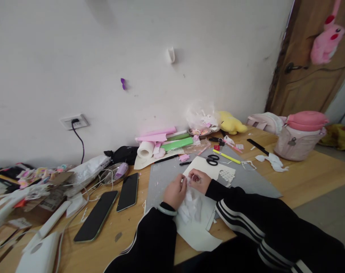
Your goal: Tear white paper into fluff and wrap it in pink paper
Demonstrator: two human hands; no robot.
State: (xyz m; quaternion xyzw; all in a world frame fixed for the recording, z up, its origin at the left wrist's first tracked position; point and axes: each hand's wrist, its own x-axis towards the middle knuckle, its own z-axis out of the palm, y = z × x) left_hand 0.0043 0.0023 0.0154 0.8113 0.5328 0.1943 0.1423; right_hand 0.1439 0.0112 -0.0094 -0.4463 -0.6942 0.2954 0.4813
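This is looking like a room in a home, with a wooden table bearing craft clutter: scissors are lying just beyond the right hand, among paper scraps and rolls. Past them, a yellow plush toy is sitting against the plain wall, and a pink plush is hanging on the wooden door, far to the right of that hand. Two phones are lying left of the left hand.

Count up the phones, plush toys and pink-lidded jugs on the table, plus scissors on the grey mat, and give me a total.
Phones: 2, near phone and far phone
Yellow plush toy: 1
Pink-lidded jug: 1
Scissors: 1
Total: 5
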